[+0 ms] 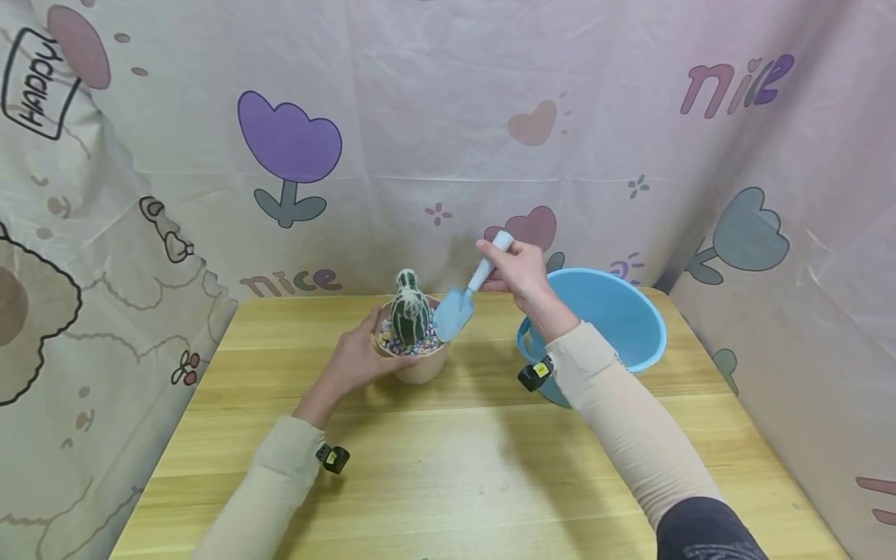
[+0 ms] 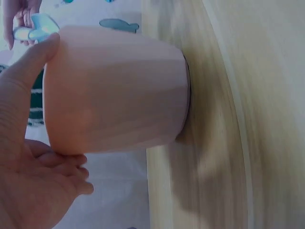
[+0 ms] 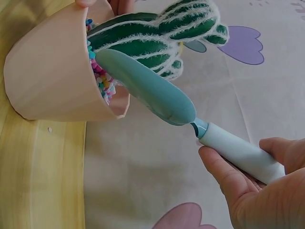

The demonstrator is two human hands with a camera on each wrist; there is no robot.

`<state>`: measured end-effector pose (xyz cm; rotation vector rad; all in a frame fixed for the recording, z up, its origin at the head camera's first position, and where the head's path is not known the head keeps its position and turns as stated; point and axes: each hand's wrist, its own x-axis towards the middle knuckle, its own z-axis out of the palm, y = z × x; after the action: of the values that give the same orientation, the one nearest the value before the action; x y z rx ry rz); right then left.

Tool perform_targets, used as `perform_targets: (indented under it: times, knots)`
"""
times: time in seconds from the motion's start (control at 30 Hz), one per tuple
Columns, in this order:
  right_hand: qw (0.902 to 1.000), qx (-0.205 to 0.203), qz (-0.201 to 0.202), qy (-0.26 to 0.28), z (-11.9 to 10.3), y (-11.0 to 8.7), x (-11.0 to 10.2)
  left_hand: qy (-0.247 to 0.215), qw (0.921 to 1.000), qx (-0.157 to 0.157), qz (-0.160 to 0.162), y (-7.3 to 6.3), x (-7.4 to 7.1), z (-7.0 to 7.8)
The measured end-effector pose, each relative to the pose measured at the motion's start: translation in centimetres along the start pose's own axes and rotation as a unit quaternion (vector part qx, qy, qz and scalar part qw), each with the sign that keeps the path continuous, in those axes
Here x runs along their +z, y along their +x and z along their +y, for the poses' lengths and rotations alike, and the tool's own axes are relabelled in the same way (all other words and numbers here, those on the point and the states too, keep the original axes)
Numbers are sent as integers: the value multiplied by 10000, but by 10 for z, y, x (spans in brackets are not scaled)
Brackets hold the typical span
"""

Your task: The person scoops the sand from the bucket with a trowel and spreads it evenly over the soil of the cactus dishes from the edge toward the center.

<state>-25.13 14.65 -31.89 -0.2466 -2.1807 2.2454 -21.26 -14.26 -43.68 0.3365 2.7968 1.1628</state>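
Note:
A pinkish-beige flowerpot (image 1: 422, 369) stands on the table, with a dark green, white-striped cactus (image 1: 411, 317) rising from small multicoloured pebbles (image 3: 102, 78). My left hand (image 1: 355, 359) grips the pot from the left, thumb along the front rim and fingers around the far side. In my right hand (image 1: 520, 271) is a small garden trowel (image 1: 455, 313), held by its pale handle (image 3: 243, 151). The blue trowel blade slants down over the pot's right rim, its tip close to the pebbles beside the cactus, as the right wrist view shows.
A light blue plastic bucket (image 1: 647, 330) with a side handle stands to the right, partly behind my right forearm. The wooden table (image 1: 434, 482) ends at a printed cloth backdrop (image 1: 420, 117). One tiny loose pebble (image 3: 49, 130) lies near the pot.

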Motion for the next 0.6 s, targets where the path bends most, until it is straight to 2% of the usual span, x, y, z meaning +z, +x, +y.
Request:
perform_targets:
  times: [0.23, 0.4, 0.6]
  knots:
    - [10000, -32, -38, 79, -1, 1, -1, -96, 9995, -190, 217, -5, 7, 7]
    - [9998, -112, -116, 91, -1, 1, -1, -218, 9987, -136, 431, -7, 14, 10]
    - [9993, -311, -60, -177, -3, -1, 0, -168, 9981, -146, 574, -8, 18, 13]
